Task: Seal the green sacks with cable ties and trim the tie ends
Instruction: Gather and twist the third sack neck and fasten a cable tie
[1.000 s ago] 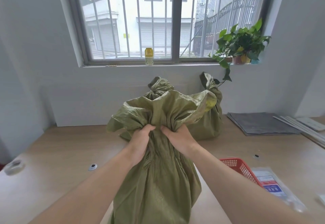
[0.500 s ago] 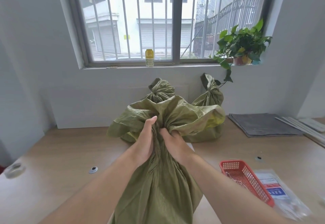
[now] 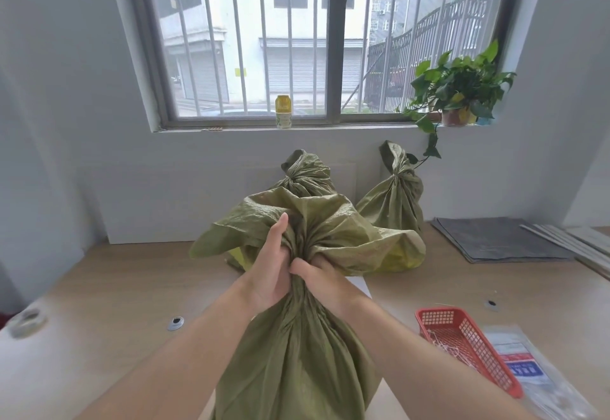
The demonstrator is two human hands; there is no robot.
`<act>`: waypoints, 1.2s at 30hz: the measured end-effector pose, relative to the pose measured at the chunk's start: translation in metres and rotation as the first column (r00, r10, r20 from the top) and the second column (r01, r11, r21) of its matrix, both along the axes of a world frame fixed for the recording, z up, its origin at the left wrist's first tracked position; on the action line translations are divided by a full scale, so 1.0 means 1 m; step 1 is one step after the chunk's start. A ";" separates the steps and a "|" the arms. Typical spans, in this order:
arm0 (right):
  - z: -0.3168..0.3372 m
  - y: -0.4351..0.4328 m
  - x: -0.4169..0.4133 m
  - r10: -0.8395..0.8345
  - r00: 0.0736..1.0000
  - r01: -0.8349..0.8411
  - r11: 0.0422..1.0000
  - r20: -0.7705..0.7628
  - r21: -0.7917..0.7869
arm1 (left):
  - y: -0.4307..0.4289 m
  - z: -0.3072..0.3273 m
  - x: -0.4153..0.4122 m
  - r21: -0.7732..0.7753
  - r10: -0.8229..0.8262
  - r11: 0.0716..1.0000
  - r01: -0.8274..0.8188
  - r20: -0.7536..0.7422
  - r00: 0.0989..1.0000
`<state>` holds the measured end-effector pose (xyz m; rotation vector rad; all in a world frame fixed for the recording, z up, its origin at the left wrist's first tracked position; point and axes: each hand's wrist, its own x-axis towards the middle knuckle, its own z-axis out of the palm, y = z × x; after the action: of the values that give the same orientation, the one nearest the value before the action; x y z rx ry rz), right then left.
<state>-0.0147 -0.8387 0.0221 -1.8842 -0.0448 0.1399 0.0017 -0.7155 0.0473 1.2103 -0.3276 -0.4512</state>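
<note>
A green woven sack (image 3: 297, 360) stands on the table right in front of me, its top gathered into a neck. My left hand (image 3: 269, 269) and my right hand (image 3: 321, 276) both squeeze that neck, fingers wrapped round the bunched fabric, with the loose mouth flaring above them. Two more green sacks stand against the back wall, one (image 3: 307, 175) in the middle and one (image 3: 397, 195) to the right, each with its neck cinched. A red mesh basket (image 3: 495, 370) at the right holds thin white cable ties (image 3: 442, 343).
A clear plastic packet (image 3: 528, 367) lies beside the basket at the right edge. Grey folded sheets (image 3: 498, 238) lie at the back right. A tape roll (image 3: 26, 320) sits at the far left. A potted plant (image 3: 458, 96) and a small yellow bottle (image 3: 284, 111) stand on the windowsill.
Both hands have drawn closer together and tightened the sack's neck, and the flared mouth has dropped lower. The view has tilted down a little.
</note>
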 end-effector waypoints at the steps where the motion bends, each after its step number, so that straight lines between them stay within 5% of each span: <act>1: -0.001 0.001 0.002 -0.010 1.000 0.010 1.000 -0.009 -0.019 | 0.001 -0.001 0.003 -0.003 -0.009 1.000 0.009 -0.003 1.000; 7: -0.007 0.002 0.012 -0.079 0.997 0.078 0.994 0.013 0.077 | 0.007 -0.011 0.007 -0.011 0.065 0.998 -0.065 0.060 0.996; 12: -0.004 0.001 0.017 -0.182 0.983 0.167 0.936 0.019 0.309 | 0.014 -0.038 0.003 -0.082 0.218 0.974 -0.210 0.104 0.970; 17: -0.001 0.003 0.024 -0.287 0.957 0.281 0.883 -0.042 0.376 | 0.024 -0.070 0.010 0.344 0.136 0.897 -0.277 0.381 0.915; 23: 0.004 0.015 0.034 -0.112 0.970 0.178 0.933 -0.217 0.313 | 0.018 -0.079 0.024 0.350 0.111 0.904 -0.244 0.359 0.927; 27: 0.033 0.012 0.024 -0.068 0.991 0.052 0.989 -0.111 -0.137 | 0.016 -0.085 0.029 0.288 0.152 0.923 -0.253 0.331 0.931; 31: 0.040 0.012 0.031 -0.129 0.988 0.124 0.991 -0.087 -0.054 | 0.004 -0.096 0.031 0.253 0.289 0.900 -0.355 0.264 0.920; 36: 0.029 0.008 0.042 -0.103 0.994 0.105 0.965 -0.019 0.239 | -0.001 -0.097 0.028 0.264 0.155 0.945 -0.191 0.154 0.976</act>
<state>0.0276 -0.8309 0.0507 -1.6405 0.0402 0.0647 0.0298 -0.7168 -0.0494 1.5343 -0.2726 -0.2696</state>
